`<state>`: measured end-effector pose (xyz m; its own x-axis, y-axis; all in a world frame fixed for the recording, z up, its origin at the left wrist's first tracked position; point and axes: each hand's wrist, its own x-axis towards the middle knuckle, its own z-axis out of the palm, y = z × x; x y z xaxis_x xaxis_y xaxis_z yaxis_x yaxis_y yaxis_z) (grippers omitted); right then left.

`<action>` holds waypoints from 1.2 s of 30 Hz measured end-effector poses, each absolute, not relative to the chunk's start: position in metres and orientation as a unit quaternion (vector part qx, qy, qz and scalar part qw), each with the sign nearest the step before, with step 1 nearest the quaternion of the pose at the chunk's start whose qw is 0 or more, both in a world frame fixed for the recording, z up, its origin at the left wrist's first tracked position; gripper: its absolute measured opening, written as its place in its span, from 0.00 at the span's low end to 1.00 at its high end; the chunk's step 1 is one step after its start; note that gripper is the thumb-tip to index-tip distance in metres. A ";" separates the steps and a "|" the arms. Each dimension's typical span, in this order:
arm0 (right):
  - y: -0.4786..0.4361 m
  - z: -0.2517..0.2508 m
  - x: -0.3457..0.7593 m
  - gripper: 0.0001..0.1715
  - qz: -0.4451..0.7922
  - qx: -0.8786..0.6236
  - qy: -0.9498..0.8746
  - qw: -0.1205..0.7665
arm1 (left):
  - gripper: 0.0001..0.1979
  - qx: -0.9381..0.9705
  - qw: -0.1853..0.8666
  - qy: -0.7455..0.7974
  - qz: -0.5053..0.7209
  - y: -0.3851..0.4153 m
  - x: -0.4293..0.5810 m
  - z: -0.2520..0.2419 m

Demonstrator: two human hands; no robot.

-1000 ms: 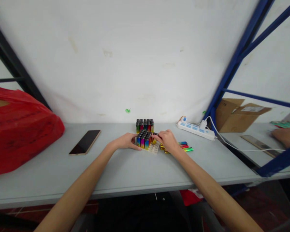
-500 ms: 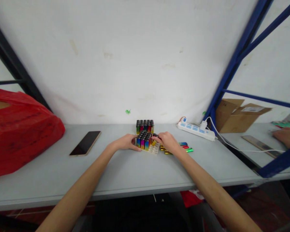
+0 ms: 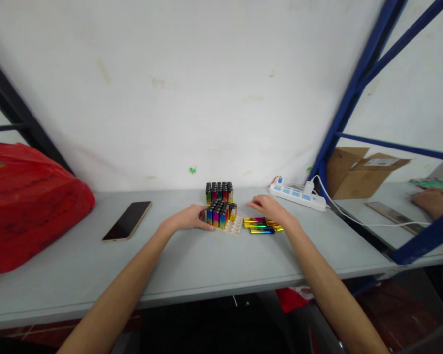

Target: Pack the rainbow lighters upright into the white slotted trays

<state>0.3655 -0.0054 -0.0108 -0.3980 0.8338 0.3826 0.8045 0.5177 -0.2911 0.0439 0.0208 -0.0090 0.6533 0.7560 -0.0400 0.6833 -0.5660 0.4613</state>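
A block of black-topped lighters with shiny blue, pink and red bodies stands upright in a pale tray with round holes. One yellowish lighter stands at the block's right side. My left hand grips the left side of the block and tray, thumb in front and fingers partly hidden behind. To the right, my right hand is raised over shiny metallic strips in gold, pink and blue. Its fingers are loosely bent, with nothing visible in them.
Another upright group of lighters stands behind the tray by the wall. A phone and red plastic bag lie left. On the right are a white power strip, blue frame post, cardboard box and another person's hand.
My right hand has let go of the yellowish lighter, which stands in the tray, and moved right, over the metallic strips. My left hand keeps its place at the tray.
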 end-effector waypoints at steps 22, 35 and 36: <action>0.001 -0.022 0.414 0.10 0.114 -0.623 -0.744 0.212 | 0.33 0.881 0.210 0.417 0.072 0.019 0.044 -0.007; -0.011 -0.019 0.336 0.27 0.336 -0.412 -0.698 0.480 | 0.31 0.886 0.208 0.407 0.080 0.021 0.044 -0.010; -0.014 -0.019 0.331 0.26 0.378 -0.391 -0.687 0.482 | 0.31 0.886 0.207 0.407 0.080 0.021 0.044 -0.010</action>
